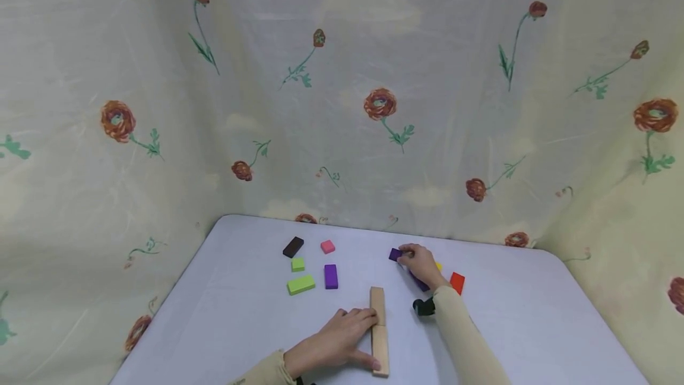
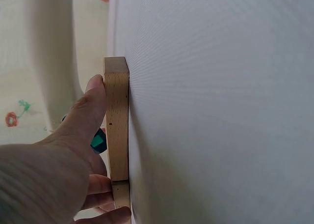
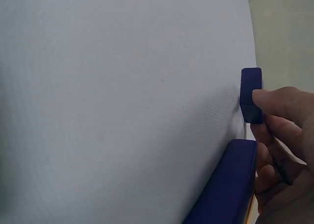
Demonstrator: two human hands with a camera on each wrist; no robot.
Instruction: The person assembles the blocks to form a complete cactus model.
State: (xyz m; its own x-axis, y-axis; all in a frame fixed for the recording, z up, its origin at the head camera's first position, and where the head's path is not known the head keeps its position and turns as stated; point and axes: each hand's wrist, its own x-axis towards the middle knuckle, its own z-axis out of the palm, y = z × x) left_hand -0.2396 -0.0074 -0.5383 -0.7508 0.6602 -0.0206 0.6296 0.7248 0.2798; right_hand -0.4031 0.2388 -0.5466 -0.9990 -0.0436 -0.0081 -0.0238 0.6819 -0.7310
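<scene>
Two plain wooden blocks (image 1: pixel 380 349) lie end to end in a line on the white table. My left hand (image 1: pixel 342 337) rests along their left side, thumb on the near block (image 2: pixel 117 121) and fingertips by the joint and on the far block (image 2: pixel 120 193). Farther back on the right, my right hand (image 1: pixel 423 266) pinches a small dark purple block (image 3: pixel 251 94) between thumb and fingers, close to the tabletop. A longer dark purple block (image 3: pixel 228 184) stands just beside that hand, partly hidden under it in the head view (image 1: pixel 419 281).
To the left lie a dark brown block (image 1: pixel 293 247), a pink one (image 1: pixel 328 246), small (image 1: pixel 297 264) and long (image 1: pixel 301 284) lime green blocks, and a purple block (image 1: pixel 331 277). Red (image 1: pixel 456 282) and partly hidden yellow (image 1: pixel 439 267) blocks lie by the right wrist. A flowered curtain (image 1: pixel 342 135) surrounds the table.
</scene>
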